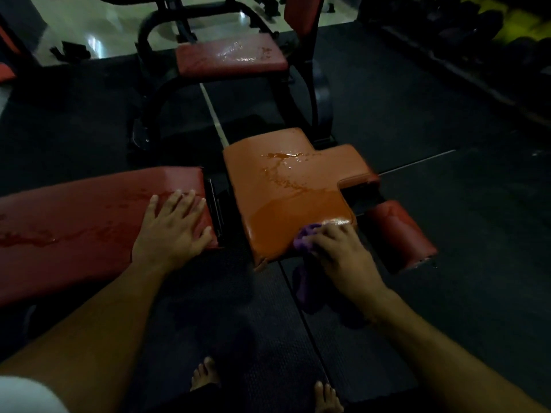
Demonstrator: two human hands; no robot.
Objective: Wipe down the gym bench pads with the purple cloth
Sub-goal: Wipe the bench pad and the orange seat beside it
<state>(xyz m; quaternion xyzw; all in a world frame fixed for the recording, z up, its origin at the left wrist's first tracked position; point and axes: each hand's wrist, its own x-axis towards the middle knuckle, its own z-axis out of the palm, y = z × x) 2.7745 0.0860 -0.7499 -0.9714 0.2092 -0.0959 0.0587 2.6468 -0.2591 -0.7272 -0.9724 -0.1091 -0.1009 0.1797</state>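
My right hand [337, 248] holds the bunched purple cloth [304, 238] in its grip on the near right corner of the orange seat pad [286, 201]; the wet streaks lie farther from me (up the pad's middle). My left hand [176, 226] rests flat, fingers spread, on the red back pad [89, 216], nearer its puddles. Part of the cloth hangs below the pad edge in shadow, hard to make out

The far half of the orange seat pad [286, 186] lies open, only puddled with liquid. A narrow gap with black metal brackets [216, 204] parts it from the long red pad [89, 216] — a roller pad [401, 234] crowds its right edge.
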